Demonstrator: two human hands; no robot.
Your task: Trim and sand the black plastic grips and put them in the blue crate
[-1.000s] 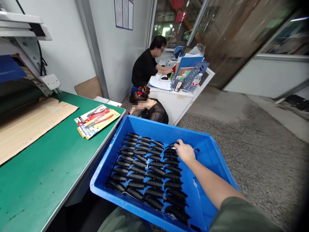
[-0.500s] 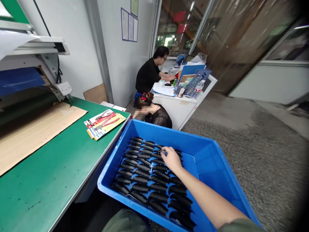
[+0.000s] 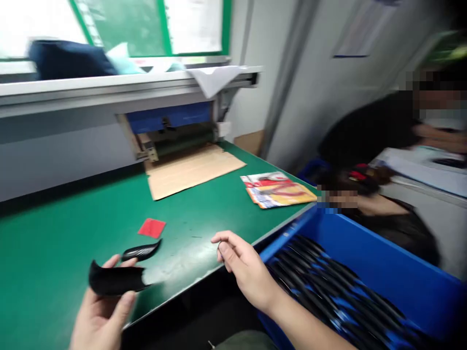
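Observation:
My left hand (image 3: 100, 316) is at the bottom left over the green table (image 3: 73, 228), gripping a black curved handle piece (image 3: 115, 281) between thumb and fingers. Just beyond it a second black curved piece (image 3: 141, 251) lies on the table. My right hand (image 3: 244, 267) hovers at the table's front edge beside the blue bin (image 3: 383, 257); its fingers are loosely curled and I see nothing in them. The bin holds several rows of black handle pieces (image 3: 328, 287).
A red card (image 3: 152, 227) lies on the table near a cardboard sheet (image 3: 191, 170) and a stack of packaged pliers cards (image 3: 277, 189). A machine (image 3: 146, 102) spans the back. Two people (image 3: 383, 160) are at the right behind the bin.
The view swung left from the bin to the table. My right hand left the bin and now hovers at the table edge. My left hand came into view holding a black piece.

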